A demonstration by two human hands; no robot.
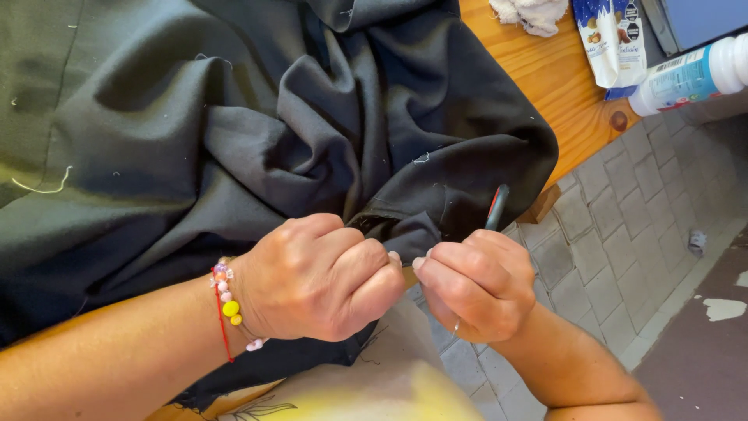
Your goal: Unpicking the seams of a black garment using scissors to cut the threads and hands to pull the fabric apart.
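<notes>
Fabric (pixel 234 140), black and crumpled, is bunching beyond both hands; left hand (pixel 319 277) is pinching its edge, right hand (pixel 471 284) is gripping a dark tool (pixel 496 206) pointing up and away.

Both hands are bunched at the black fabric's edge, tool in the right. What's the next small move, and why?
Probably ease the slim tool tip toward the folded seam, since the left hand pinches the black fabric taut beside the right hand.
</notes>
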